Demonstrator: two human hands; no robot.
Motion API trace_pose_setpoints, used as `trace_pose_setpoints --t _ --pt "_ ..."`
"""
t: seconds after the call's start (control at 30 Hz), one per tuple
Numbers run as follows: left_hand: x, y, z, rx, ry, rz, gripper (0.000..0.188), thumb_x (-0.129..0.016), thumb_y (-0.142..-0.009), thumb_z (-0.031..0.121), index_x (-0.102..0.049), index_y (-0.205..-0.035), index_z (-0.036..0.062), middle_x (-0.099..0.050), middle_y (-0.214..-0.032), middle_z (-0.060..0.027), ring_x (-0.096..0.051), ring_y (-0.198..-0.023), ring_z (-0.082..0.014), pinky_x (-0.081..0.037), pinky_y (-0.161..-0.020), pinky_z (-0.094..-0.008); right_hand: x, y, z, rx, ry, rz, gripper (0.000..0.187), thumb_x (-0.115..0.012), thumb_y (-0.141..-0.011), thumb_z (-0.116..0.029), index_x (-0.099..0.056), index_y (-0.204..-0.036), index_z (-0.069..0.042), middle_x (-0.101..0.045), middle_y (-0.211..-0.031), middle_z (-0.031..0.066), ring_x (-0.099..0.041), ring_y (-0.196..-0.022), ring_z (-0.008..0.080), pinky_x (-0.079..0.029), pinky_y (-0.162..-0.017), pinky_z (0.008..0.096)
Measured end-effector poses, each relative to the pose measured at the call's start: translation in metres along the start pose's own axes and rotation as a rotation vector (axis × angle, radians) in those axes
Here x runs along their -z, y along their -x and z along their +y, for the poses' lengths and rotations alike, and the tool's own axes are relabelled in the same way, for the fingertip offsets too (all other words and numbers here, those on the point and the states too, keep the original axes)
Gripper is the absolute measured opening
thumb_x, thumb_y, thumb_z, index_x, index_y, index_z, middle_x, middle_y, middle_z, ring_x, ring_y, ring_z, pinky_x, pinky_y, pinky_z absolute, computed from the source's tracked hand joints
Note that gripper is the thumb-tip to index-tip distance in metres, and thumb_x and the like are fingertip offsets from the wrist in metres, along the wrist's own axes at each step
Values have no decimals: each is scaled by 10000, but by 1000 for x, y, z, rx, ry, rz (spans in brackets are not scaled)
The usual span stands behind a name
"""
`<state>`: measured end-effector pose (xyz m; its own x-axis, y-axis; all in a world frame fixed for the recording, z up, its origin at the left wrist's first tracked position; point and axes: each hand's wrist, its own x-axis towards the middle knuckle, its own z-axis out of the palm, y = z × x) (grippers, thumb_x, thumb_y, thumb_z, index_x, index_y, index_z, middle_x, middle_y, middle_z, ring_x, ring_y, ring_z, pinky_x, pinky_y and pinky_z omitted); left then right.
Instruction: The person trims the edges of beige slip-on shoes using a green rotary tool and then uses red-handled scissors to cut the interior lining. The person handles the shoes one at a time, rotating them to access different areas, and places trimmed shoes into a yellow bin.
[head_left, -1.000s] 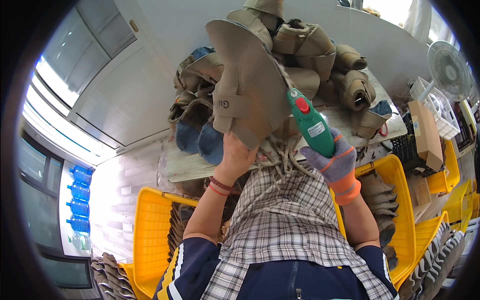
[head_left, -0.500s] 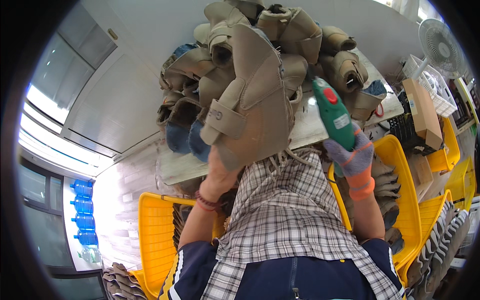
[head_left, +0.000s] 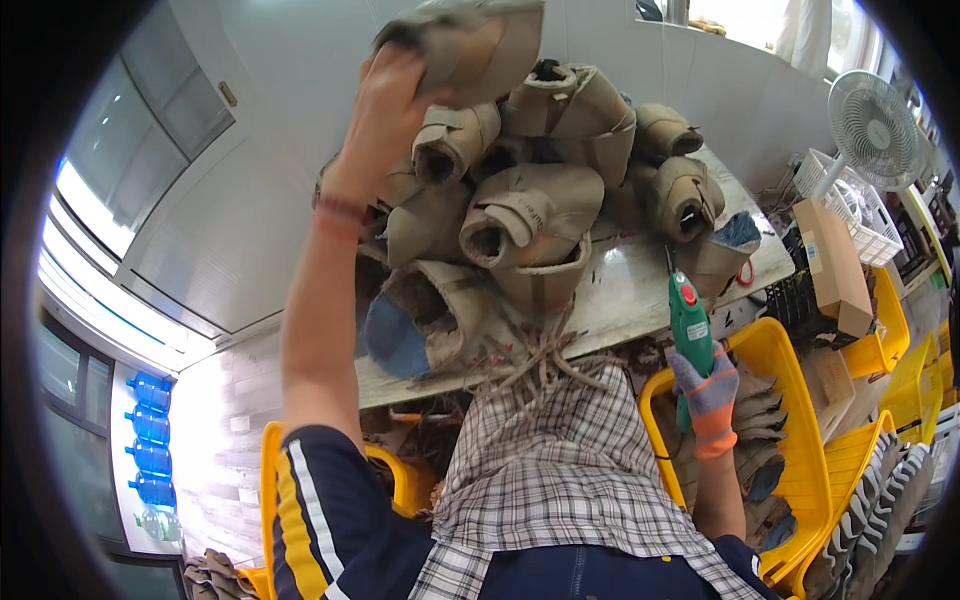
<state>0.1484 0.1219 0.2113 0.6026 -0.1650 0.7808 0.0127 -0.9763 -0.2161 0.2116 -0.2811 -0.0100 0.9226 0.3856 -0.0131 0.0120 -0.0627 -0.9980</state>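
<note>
My bare left hand [head_left: 385, 115] is raised at the far left of the table, its fingers wrapped round a tan boot upper [head_left: 485, 45]. That upper hangs above the pile, partly beyond the frame's top edge. In a grey and orange glove, my right hand [head_left: 708, 385] grips a green handheld power tool [head_left: 690, 322] with a red button. Its thin metal tip points away from me, toward the table's right part. Below the left hand lie several more uppers; one with a strap [head_left: 535, 215] sits at mid-table, and another with blue lining [head_left: 430, 315] lies near the front edge.
Loose strips of trimmed scrap [head_left: 540, 360] gather at the edge of the table [head_left: 640, 275] and on my plaid apron [head_left: 550, 450]. Yellow baskets [head_left: 810, 440] stand on both sides, the right one holding stacked pieces. A cardboard box [head_left: 833, 265] and a white fan [head_left: 872, 125] are at the right.
My left hand has carried the boot upper from in front of me up and away over the pile. The right hand has drawn the green tool back and slightly right.
</note>
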Motion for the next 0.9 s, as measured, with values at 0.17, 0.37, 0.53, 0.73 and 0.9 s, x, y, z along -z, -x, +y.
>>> trace_pose_setpoints --t 0.17,0.37,0.53,0.73,0.9 --pt "-53 -143 -14 89 240 -429 427 -629 -768 68 -521 -1181 57 -563 -1144 -161 -523 -1079 -308 -406 -938 -402 -1 -11 9 -17 16 19 342 -762 -743 -126 -580 -1003 0 -584 -760 -8 -486 -594 45 -410 -519 205" --pt "-176 -113 9 -340 -316 -696 188 -540 -811 122 -614 -981 92 -605 -1061 -77 -497 -1153 -226 -196 -1099 -437 -10 -22 7 -57 29 3 329 -763 -730 -119 -580 -976 0 -580 -711 -7 -493 -597 45 -405 -526 203" --pt "-174 -102 8 -398 -125 -211 254 -604 -772 133 -587 -1020 80 -544 -1119 -133 -477 -1131 -293 -340 -990 -433 3 -30 14 -106 33 71 323 -757 -746 -143 -582 -974 3 -566 -697 -17 -459 -559 47 -393 -501 215" --pt "-127 -90 17 -329 25 -153 439 -648 -733 119 -544 -1154 56 -424 -1332 -182 -333 -1281 -352 -252 -1064 -480 7 -43 30 -127 68 62 316 -765 -754 -202 -606 -950 -12 -577 -695 -11 -485 -540 56 -392 -485 220" --pt "-91 22 92 214 440 -102 111 -606 -797 201 -618 -805 91 -593 -803 -95 -580 -885 -268 -447 -791 -364 6 -34 41 -57 -6 67 191 -688 -823 -165 -574 -890 -28 -533 -651 3 -483 -515 74 -377 -466 224"
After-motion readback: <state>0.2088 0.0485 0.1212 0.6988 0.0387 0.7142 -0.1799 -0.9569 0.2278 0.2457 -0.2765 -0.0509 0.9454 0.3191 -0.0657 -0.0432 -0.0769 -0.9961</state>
